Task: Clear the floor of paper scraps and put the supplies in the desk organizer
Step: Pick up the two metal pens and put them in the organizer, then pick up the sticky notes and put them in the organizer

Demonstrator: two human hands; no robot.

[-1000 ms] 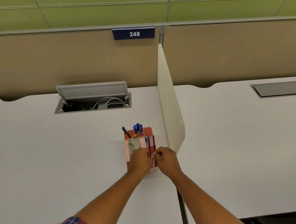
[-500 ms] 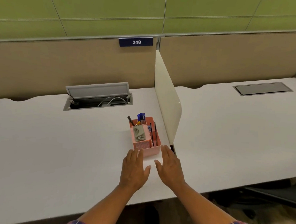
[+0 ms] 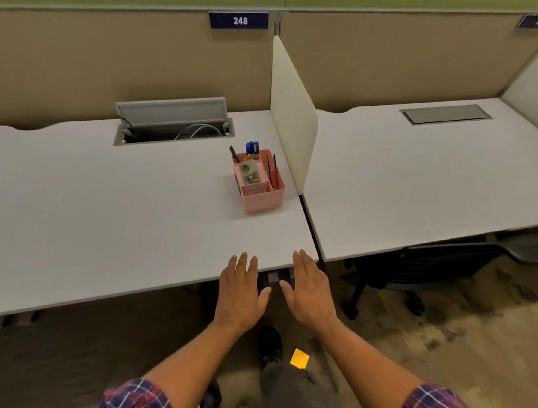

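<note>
A pink desk organizer (image 3: 261,200) stands on the white desk (image 3: 105,214) beside the cream divider. It holds blue pens, a dark pen, thin black sticks and a grey tape dispenser. My left hand (image 3: 241,291) and my right hand (image 3: 311,288) hover flat over the desk's front edge, fingers spread, both empty and well short of the organizer. On the carpet below, between my arms, lies a yellow paper scrap (image 3: 299,358) next to my dark shoe (image 3: 271,344).
An open cable hatch (image 3: 172,124) with white wires sits at the back of the desk. A cream divider (image 3: 293,111) separates a second desk (image 3: 419,174) on the right. A black office chair (image 3: 429,268) stands under that desk. Patterned carpet spreads to the right.
Both hands have drawn back from the organizer to the desk's front edge and opened flat. The view has tilted down and back, bringing the floor and the yellow scrap into sight.
</note>
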